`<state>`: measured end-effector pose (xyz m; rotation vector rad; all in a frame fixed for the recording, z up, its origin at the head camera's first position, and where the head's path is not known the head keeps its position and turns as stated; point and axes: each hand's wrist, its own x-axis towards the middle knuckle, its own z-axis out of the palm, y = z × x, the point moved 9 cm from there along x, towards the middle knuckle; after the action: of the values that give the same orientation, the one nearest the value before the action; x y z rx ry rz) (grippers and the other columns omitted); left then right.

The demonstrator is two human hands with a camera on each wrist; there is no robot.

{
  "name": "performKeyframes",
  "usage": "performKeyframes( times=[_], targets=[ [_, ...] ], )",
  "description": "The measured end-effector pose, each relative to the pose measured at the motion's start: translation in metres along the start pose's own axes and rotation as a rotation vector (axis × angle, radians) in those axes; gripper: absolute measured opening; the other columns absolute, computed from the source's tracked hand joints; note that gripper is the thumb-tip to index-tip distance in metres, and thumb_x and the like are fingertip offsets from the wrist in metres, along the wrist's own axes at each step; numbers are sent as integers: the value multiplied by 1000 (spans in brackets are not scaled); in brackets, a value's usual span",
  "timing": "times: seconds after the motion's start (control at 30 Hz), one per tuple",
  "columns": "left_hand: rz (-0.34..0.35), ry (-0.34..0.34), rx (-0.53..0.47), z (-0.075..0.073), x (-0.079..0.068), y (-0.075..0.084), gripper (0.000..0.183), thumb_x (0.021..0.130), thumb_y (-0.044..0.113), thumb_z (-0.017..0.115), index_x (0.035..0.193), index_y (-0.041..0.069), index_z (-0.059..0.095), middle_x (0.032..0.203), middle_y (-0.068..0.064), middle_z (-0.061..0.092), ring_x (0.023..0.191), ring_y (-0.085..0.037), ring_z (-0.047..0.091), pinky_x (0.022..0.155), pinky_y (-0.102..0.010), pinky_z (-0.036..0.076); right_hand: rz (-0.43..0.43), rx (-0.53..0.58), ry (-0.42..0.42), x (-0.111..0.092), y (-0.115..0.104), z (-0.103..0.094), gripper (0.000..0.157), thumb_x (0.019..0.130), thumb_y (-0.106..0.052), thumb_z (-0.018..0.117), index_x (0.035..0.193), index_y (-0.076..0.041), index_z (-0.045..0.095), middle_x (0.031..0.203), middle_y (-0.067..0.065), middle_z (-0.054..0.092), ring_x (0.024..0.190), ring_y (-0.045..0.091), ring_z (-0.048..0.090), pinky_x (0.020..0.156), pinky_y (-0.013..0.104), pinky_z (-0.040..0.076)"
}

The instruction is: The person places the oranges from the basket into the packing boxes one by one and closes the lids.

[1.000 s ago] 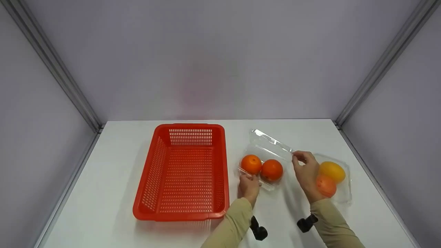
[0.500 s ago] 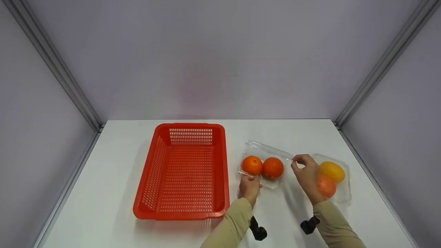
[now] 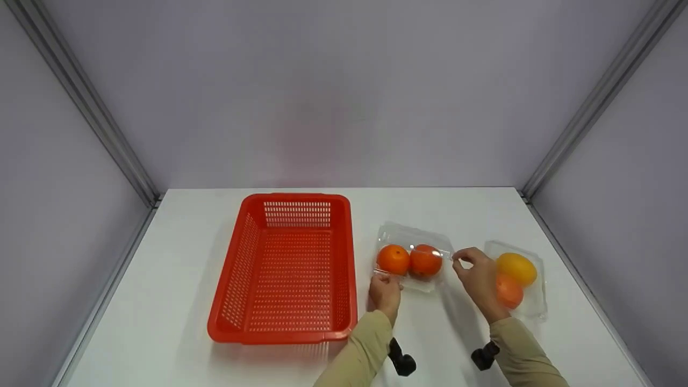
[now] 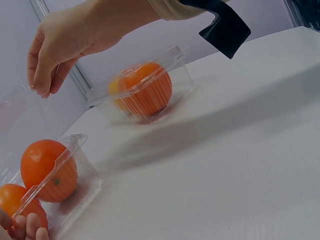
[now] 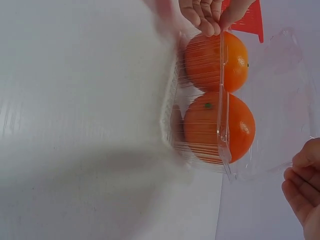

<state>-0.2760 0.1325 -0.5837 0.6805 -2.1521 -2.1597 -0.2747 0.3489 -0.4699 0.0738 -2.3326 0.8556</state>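
Note:
A clear plastic clamshell box (image 5: 169, 105) holds two oranges, one on the left (image 3: 393, 259) and one on the right (image 3: 426, 260). My left hand (image 3: 385, 294) pinches the box's front rim near its left corner. With thumb and fingertips, my right hand (image 3: 475, 277) grips the right end of the hinged lid's (image 5: 280, 95) free edge. The lid stands tilted over the fruit, apart from the front rim. Being transparent, its far end is hard to make out in the head view.
Left of the hands stands a red perforated plastic basket (image 3: 215, 301). A second clear clamshell (image 3: 539, 309), its lid down, lies right of my right hand with an orange fruit (image 3: 508, 290) and a yellow one (image 3: 517, 269) inside. Walls (image 3: 344, 97) enclose the white table (image 3: 134, 301).
The lid has swung forward and down, from behind the oranges to over them. My right hand has lowered slightly with its edge; my left hand keeps its hold on the rim.

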Motion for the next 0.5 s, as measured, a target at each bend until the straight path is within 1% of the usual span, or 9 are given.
performKeyframes(
  times=[0.1,0.13,0.2,0.23,0.3,0.33,0.4,0.5],
  targets=[
    [3,-11,-27,2,-1,0,4,86,1,55,82,1,56,68,-12,65,59,-14,59,53,-21,40,-20,4,0,-1,1,1,12,72,12,71,75,1,69,75,14,69,73,32,68,75,1,48],
    [0,-15,-29,2,-1,-1,4,86,1,55,82,1,56,68,-12,65,59,-13,59,53,-21,40,-23,0,-2,-2,2,1,12,72,12,71,75,1,69,75,14,69,74,31,68,75,3,49],
    [-7,-20,-27,3,0,-2,4,87,1,55,83,1,57,69,-12,65,60,-13,60,53,-21,41,-29,-8,-3,-3,3,2,12,72,13,70,75,1,69,75,16,69,73,32,68,75,14,56],
    [-14,-22,-26,3,0,-3,4,87,1,55,84,1,57,70,-12,66,60,-13,61,53,-21,41,-31,-14,-5,-3,3,2,12,72,13,70,75,2,69,75,16,69,74,32,68,74,22,59],
    [-19,-20,-4,3,2,-4,3,88,3,55,86,1,57,71,-12,66,62,-14,61,54,-21,42,-44,-28,-11,-4,3,3,12,72,13,70,75,2,68,76,17,69,74,33,67,73,40,60],
    [-29,-19,12,3,2,-5,4,88,5,55,87,1,58,72,-11,67,63,-14,61,55,-21,42,-45,-32,-14,-5,4,3,11,72,13,69,75,2,68,76,17,69,74,33,67,73,46,58],
    [-49,-9,37,1,3,-6,6,89,8,56,90,3,57,76,-11,67,67,-15,62,58,-22,42,-53,-39,-22,-6,5,4,12,72,13,69,75,2,68,76,17,70,74,34,68,74,49,57],
    [-69,9,52,-2,4,-8,10,91,11,55,95,3,56,84,-12,67,72,-18,63,62,-24,45,-51,-47,-23,-8,8,5,11,72,13,69,75,2,68,76,16,71,74,33,68,75,51,57]
  ],
)
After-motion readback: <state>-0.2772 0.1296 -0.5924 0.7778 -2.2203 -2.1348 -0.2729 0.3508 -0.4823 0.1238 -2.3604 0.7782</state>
